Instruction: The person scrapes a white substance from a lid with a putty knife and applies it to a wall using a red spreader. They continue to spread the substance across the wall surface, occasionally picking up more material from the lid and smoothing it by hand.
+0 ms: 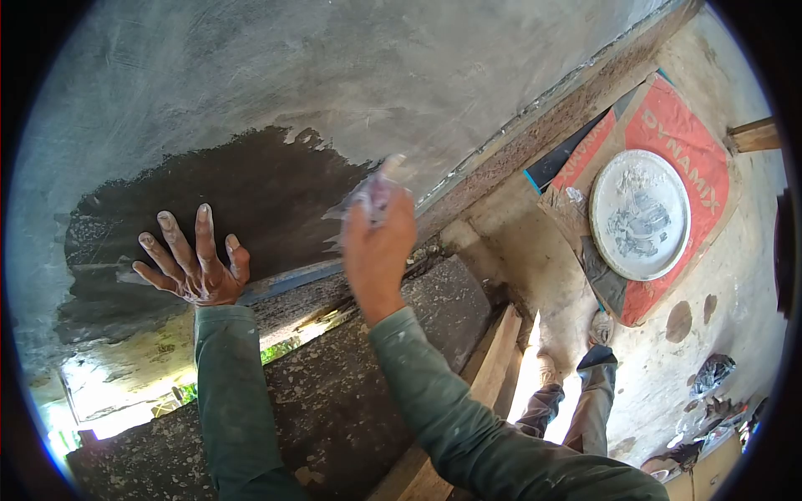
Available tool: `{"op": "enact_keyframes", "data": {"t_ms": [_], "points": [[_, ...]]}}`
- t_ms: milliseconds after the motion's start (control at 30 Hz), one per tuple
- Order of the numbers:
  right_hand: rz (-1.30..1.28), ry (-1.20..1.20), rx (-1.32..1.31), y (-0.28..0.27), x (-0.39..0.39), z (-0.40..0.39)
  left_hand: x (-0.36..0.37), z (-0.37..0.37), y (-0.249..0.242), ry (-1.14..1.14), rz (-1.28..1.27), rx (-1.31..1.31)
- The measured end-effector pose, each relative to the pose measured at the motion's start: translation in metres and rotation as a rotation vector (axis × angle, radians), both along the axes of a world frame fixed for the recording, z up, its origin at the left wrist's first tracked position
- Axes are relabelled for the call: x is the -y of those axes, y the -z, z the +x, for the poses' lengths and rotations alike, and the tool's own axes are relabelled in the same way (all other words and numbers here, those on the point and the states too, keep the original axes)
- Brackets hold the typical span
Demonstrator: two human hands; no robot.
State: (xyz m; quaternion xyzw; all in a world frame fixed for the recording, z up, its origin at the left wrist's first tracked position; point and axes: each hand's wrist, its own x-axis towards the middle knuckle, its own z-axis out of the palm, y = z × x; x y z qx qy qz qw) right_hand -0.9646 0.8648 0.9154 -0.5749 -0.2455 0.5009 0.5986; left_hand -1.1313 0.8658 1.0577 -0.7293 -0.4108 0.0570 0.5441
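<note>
My left hand (197,260) lies spread against the grey plastered wall (276,71), on a dark, damp-looking patch (259,184). Nothing is held in it. At the right end of that patch, my right hand (380,250) is closed round a crumpled pale wad with a pinkish tint (376,194). Motion blurs both the wad and the fingers, so its exact kind cannot be made out. The wad appears to be at the wall surface, beside the edge between dark and lighter plaster.
A round white, smeared lid or tray (642,215) lies on a red DYNAMIX paper sack (660,125) on the floor. Below the wall runs a rough, speckled ledge (334,384). A wooden beam (493,359) leans near my feet (547,367). A dark crumpled bag (713,374) lies farther right.
</note>
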Motion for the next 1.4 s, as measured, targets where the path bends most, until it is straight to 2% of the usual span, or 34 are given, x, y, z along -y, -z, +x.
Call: {"op": "enact_keyframes", "data": {"t_ms": [100,167,333,400,467,533,600,633,867,1000,1067,1133,1200,1233,1267,1300,1400], "points": [[0.098,0.015,0.043,-0.044,-0.006,0.006,0.002,-0.002,0.001,0.011,-0.015,0.005],[0.159,0.028,0.049,-0.044,-0.003,0.009,0.001,0.001,0.0,0.004,-0.011,0.012],[0.406,-0.008,0.039,0.012,0.04,0.036,0.0,0.0,0.001,0.002,-0.003,0.02],[0.323,-0.028,0.242,0.048,0.047,0.054,0.0,0.002,0.002,0.004,0.006,0.026],[0.164,0.043,0.206,0.091,0.043,0.062,-0.001,0.003,0.002,0.001,0.005,0.025],[0.109,0.184,0.293,0.128,0.024,0.062,0.0,0.003,0.001,-0.004,0.005,0.019],[0.093,0.109,0.27,0.138,0.014,0.054,0.0,0.004,0.001,0.021,-0.009,0.005],[0.081,0.033,0.249,0.139,0.013,0.049,-0.001,0.004,0.001,0.022,-0.014,0.004],[0.137,0.018,0.138,0.115,0.058,-0.055,-0.002,0.004,0.001,0.027,0.006,0.007],[0.081,-0.065,-0.046,0.067,0.101,-0.102,-0.002,0.007,0.002,0.039,-0.006,0.001],[0.091,-0.129,-0.099,0.056,0.113,-0.096,0.0,0.005,0.003,0.041,-0.009,0.001],[0.267,-0.248,-0.223,0.051,0.11,-0.065,-0.005,0.004,-0.001,0.051,0.006,-0.005],[0.268,-0.183,0.02,0.074,0.09,-0.026,-0.003,0.003,0.0,0.051,-0.008,-0.009],[0.118,-0.118,0.091,0.095,0.081,-0.01,-0.002,0.003,0.001,0.042,-0.003,-0.002],[0.043,-0.021,0.036,0.121,0.068,0.008,-0.001,0.004,0.001,0.03,0.0,0.003],[0.049,0.087,0.087,0.139,0.046,0.028,-0.001,0.005,0.002,0.02,-0.002,0.006],[-0.021,0.088,0.004,0.184,0.006,0.04,-0.002,0.004,0.002,0.039,-0.005,0.005]]}}
